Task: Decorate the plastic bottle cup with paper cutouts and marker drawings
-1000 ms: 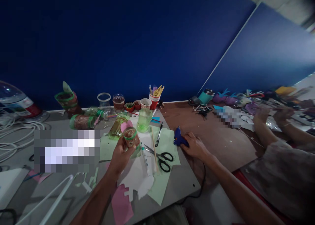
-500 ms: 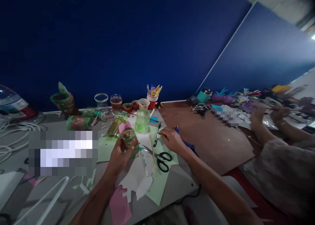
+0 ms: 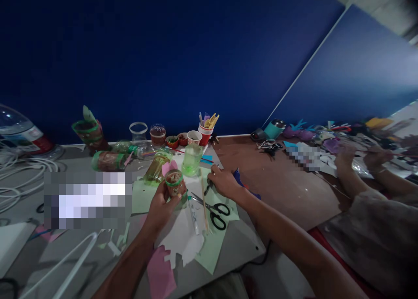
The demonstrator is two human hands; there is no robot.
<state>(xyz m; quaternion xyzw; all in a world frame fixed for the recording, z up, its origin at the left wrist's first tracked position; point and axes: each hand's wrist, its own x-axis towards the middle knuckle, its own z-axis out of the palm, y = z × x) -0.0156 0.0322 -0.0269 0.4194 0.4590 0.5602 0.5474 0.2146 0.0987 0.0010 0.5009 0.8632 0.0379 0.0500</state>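
Observation:
My left hand (image 3: 162, 203) is wrapped round a small brown-painted cup (image 3: 175, 181) with a green rim, tilted so its opening shows. A pink paper piece (image 3: 167, 168) shows just behind it. My right hand (image 3: 224, 180) has its fingers closed over a black pen (image 3: 207, 188), whose upper part they hide. Below that hand lie black-handled scissors (image 3: 217, 214), partly open, and a thin wooden stick (image 3: 204, 203). A white marker (image 3: 193, 216) rests on white paper beside the held cup. Behind stands a clear cup of greenish water (image 3: 192, 159).
A blue glue gun (image 3: 240, 179) lies right of my right hand. Paint cups (image 3: 172, 141) and a red cup of tools (image 3: 204, 135) line the wall. At left are a painted bottle piece (image 3: 109, 161) and white cable (image 3: 26, 172). Another person's hands (image 3: 346, 157) work at right.
My right hand has moved slightly left onto the pen, now covering its upper part. The left hand keeps hold of the cup. The whole view has shifted a little.

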